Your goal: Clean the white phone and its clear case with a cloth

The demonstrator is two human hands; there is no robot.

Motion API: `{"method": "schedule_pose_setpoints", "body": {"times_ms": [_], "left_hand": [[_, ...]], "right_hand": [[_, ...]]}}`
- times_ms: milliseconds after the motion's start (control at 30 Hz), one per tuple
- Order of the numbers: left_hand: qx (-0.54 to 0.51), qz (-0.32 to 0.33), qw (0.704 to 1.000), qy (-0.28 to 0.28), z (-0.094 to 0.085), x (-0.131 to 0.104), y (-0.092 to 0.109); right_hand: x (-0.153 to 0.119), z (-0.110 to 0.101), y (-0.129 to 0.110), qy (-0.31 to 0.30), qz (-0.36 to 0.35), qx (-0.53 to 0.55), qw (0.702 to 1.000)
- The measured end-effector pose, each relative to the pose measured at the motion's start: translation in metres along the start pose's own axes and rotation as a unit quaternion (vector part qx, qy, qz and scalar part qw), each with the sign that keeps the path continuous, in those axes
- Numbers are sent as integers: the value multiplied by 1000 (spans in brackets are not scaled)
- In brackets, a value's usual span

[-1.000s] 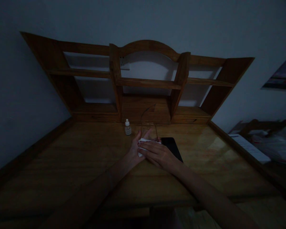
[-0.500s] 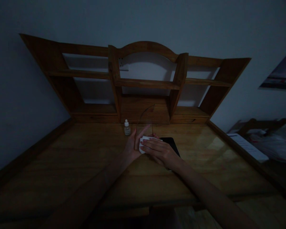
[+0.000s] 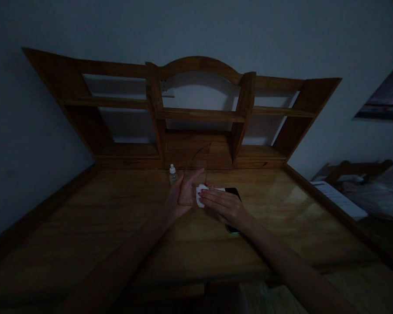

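My left hand [image 3: 176, 201] is closed around what looks like a clear phone case [image 3: 195, 165], held upright and tilted above the desk. Its fingers show through the transparent material, and a thin dark curved line rises from the top. Folded white tissue [image 3: 200, 197] lies under the flat fingers of my right hand [image 3: 226, 206], which press it at the right side of the case. Partly behind my right hand, a black phone [image 3: 235, 192] rests on the desk. A small clear bottle [image 3: 173, 176] with a white dropper cap stands just beyond my left thumb.
The wooden desk [image 3: 118, 209] carries a shelf unit [image 3: 201, 115] along its back edge, against the wall. Raised wooden rims border both sides. Right of the desk are white papers [image 3: 339, 199], a chair back [image 3: 360, 168] and a plastic bag [image 3: 386, 196]. The room is dim.
My right hand and the tissue have slid slightly right across the clear case. My left hand and the case have shifted left, closer to the bottle. More of the phone's lower end shows.
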State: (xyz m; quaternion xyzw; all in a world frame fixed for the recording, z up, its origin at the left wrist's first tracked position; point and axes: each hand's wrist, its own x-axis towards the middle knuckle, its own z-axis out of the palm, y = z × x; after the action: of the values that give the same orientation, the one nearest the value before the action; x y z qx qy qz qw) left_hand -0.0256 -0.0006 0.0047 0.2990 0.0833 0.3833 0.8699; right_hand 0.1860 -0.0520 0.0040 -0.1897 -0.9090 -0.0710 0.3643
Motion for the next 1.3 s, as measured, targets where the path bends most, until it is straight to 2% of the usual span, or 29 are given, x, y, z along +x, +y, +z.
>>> {"method": "schedule_pose_setpoints", "body": {"times_ms": [100, 200, 267, 333, 367, 400, 467, 533, 633, 733, 800, 967, 1167, 1300], "left_hand": [[11, 11, 1000, -2, -2, 0, 2], [35, 14, 999, 1, 2, 1, 3], [54, 20, 998, 14, 5, 2, 2], [70, 24, 997, 35, 9, 3, 0], [76, 21, 996, 46, 11, 4, -1], [80, 15, 995, 56, 12, 4, -3], [88, -4, 994, 68, 15, 4, -7], [109, -19, 991, 76, 17, 3, -12], [170, -19, 982, 83, 20, 0, -21], [218, 4, 973, 75, 21, -2, -28], [231, 18, 970, 71, 22, -2, -30], [219, 34, 971, 85, 22, -1, -31], [230, 42, 968, 90, 11, 1, -30], [231, 33, 968, 90, 9, 1, -29]], "right_hand": [[-3, -4, 2, 34, 44, -8, 998], [-4, -4, 8, 163, 148, 11, 975], [-3, -3, 15, 258, 247, 45, 933], [-3, 0, 26, 331, 357, 108, 867], [-3, 1, 32, 362, 410, 155, 822], [-5, 2, 38, 389, 457, 209, 772], [-9, 5, 48, 432, 533, 336, 646], [-13, 7, 56, 409, 553, 394, 610], [-15, 7, 60, 378, 543, 464, 588], [-15, 6, 62, 386, 531, 523, 544], [-16, 7, 63, 388, 538, 529, 530], [-19, 10, 65, 371, 552, 524, 532], [-20, 12, 64, 354, 564, 520, 535], [-22, 13, 68, 359, 563, 513, 539]]}}
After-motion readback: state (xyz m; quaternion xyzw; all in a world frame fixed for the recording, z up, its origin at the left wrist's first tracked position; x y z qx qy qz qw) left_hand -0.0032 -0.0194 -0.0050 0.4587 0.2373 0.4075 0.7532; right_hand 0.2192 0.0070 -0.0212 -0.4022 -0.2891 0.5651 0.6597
